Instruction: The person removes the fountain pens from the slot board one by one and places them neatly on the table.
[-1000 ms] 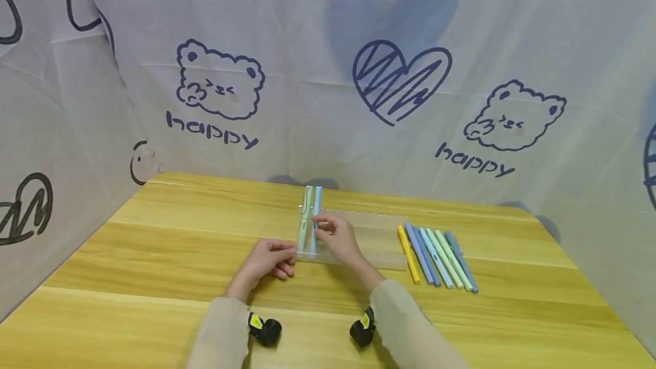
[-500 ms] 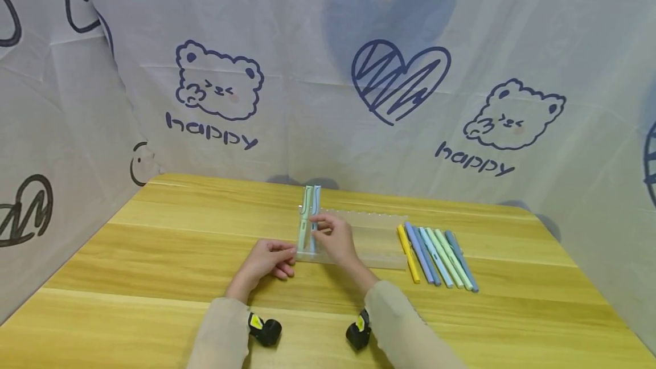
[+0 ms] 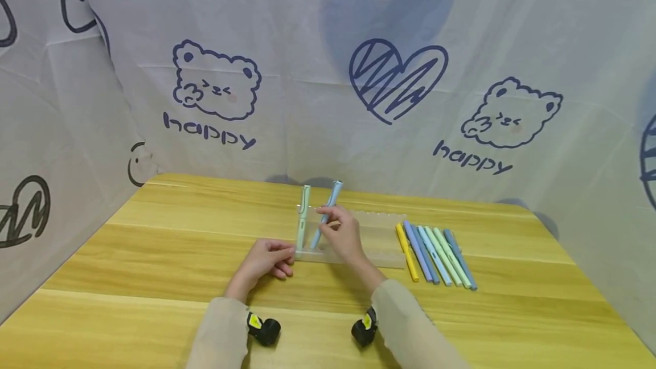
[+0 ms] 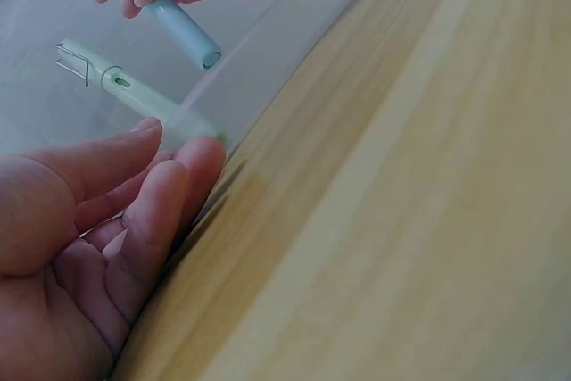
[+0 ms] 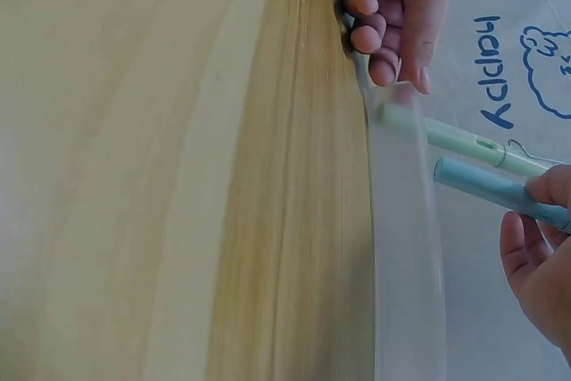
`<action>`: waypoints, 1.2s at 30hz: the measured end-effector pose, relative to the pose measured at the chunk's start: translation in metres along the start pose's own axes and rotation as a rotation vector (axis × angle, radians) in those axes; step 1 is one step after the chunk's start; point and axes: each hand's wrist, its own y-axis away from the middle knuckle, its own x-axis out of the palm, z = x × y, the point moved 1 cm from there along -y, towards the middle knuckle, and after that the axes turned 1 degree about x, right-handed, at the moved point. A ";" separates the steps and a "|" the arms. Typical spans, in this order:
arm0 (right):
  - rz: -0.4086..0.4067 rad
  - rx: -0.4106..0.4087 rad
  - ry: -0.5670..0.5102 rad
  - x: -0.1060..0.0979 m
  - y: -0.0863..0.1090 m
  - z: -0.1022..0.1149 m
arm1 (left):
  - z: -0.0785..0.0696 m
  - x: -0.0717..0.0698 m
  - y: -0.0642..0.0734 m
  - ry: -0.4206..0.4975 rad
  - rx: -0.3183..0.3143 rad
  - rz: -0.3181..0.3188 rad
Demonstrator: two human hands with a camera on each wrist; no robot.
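Observation:
My right hand (image 3: 345,237) pinches a light blue pen (image 3: 334,193) between thumb and fingers. This pen leans to the right, its lower end above the front lip of a clear pen stand (image 3: 379,239). In the right wrist view, the end of the blue pen (image 5: 473,181) is apart from the lip. A light green pen (image 3: 301,225) with a wire clip rests in the stand's leftmost place. At the front left corner, my left hand (image 3: 266,259) holds the stand's edge between thumb and fingers; the left wrist view shows that thumb (image 4: 116,153) beside the green pen's lower end.
Right of the stand lies a row of several pens on the wooden table (image 3: 154,278), among them a yellow pen (image 3: 407,252), a purple pen (image 3: 418,252) and a dark blue pen (image 3: 460,259). A printed cloth (image 3: 307,101) hangs behind the table.
The light blue pen stood nearly parallel beside the green pen; now my right hand has drawn it away to the right and tilted it. My left hand stays at the stand's corner.

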 end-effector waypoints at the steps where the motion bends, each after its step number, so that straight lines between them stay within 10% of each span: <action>1: 0.000 -0.001 0.008 0.000 -0.001 -0.005 | 0.000 0.000 0.000 0.000 0.000 0.000; 36: -0.029 0.162 -0.134 -0.058 0.019 -0.029 | 0.002 0.000 -0.002 0.010 0.001 0.004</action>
